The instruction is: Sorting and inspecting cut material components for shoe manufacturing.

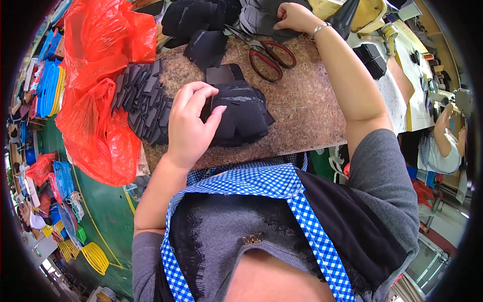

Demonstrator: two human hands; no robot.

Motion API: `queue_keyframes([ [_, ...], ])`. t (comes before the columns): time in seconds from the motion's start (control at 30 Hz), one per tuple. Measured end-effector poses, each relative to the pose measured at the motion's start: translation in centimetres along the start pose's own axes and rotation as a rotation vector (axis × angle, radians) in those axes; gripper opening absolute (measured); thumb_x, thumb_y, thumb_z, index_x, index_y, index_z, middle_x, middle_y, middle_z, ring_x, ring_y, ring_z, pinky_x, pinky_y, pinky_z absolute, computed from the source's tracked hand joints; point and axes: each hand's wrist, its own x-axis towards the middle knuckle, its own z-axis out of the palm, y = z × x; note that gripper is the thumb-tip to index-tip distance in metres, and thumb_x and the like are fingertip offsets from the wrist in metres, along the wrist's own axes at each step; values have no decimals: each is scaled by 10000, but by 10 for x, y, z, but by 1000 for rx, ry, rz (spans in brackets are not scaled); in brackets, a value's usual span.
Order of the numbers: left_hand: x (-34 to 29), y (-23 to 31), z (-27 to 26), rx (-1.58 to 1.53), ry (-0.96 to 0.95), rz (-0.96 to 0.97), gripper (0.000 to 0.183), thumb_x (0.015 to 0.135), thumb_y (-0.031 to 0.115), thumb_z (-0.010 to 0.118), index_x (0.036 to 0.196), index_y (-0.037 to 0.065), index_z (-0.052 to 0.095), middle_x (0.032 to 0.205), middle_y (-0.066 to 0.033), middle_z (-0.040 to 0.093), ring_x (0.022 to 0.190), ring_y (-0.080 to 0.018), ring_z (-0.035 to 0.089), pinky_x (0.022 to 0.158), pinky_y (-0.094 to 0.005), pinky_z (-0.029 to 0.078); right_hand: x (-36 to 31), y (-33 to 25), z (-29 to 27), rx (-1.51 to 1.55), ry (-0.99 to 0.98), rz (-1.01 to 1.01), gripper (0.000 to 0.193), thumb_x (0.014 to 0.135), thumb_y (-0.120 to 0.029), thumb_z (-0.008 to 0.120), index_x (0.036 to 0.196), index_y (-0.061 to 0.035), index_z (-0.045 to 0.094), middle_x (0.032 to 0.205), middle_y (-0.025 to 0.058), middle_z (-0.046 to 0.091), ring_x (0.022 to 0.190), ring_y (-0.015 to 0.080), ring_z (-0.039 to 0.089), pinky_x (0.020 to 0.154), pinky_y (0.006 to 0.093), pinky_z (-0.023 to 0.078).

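Surface (312,116), brown and speckled, carries everything here; hours are told from its middle. A red plastic bag (98,131) sprawls at nine o'clock, and the heap of dark strips (143,103) against it crowds the left forearm's side. The black stack (241,118) lies at six o'clock, its layers slightly fanned; gentle sideways pressure would probably keep its edges even. The left hand (191,121) is at the stack's nine o'clock edge, thumb and fingertips apart in an arc; whether that grip bears on any layer, I cannot tell. The right hand (299,19) reaches to one o'clock at grey pieces (254,20), fingers curled; whether this grip has closed on one is hidden. Such thin pieces likely call for a fingertip pinch at one edge. Red-handled scissors (271,60), also toward one o'clock, stand in the straight way between right hand and stack, so passing above their loops seems wise. A black piece (206,49) lies at eleven.
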Motion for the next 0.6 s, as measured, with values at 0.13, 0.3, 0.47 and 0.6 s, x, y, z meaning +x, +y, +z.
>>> queue_keyframes([
  [0.13, 17, 5, -7, 22, -220, 173, 202, 795, 45, 705, 988, 5, 659, 955, -132, 631, 908, -297, 638, 823, -345, 515, -5, -15, 15, 6, 208, 78, 418, 655, -330, 848, 888, -55, 636, 829, 134, 677, 834, 318, 658, 748, 405, 520],
  [0.3, 26, -1, -1, 264, -393, 325, 117, 815, 56, 620, 917, 4, 646, 942, -131, 629, 870, -290, 636, 779, -371, 525, -31, -35, 11, 93, 216, 138, 281, 735, -260, 801, 881, -68, 657, 793, 87, 690, 816, 285, 670, 757, 371, 523],
  [0.47, 30, 4, -2, 449, -504, 513, 198, 764, 13, 605, 960, -13, 606, 971, -150, 631, 905, -304, 639, 803, -352, 534, -42, -29, 24, 42, 432, -18, 217, 746, -231, 752, 865, -86, 644, 873, 114, 630, 850, 302, 633, 762, 421, 508],
  [0.6, 21, -6, 0, 415, -364, 460, 259, 745, 11, 611, 1001, -8, 577, 984, -159, 627, 906, -313, 640, 806, -372, 534, -52, -28, 25, 35, 413, -66, 216, 757, -202, 725, 900, -84, 617, 857, 124, 647, 838, 316, 638, 751, 424, 509],
])
